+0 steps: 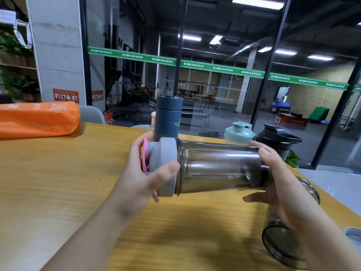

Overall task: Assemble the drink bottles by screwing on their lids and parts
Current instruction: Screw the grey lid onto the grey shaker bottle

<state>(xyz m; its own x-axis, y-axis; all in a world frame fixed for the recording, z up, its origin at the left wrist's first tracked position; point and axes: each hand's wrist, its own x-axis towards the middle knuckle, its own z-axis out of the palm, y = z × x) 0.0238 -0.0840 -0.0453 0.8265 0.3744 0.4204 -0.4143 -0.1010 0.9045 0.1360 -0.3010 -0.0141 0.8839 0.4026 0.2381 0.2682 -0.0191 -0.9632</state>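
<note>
Head view, going left to right: the left hand [142, 173] is wrapped around the grey lid [166, 167], thumb across its rim, and that lid sits on the left end of the smoky clear bottle [220, 167], which is held sideways above the counter [58, 173] with its long axis running pretty much left-right. The right hand [273, 182] cups the bottle's base end, fingers curled round it. So I'd guess the twist comes from the left hand while the right just holds the body steady.

Second smoky bottle [281, 249] half behind the right wrist, grey lid [353, 234] cut by the right edge.
</note>
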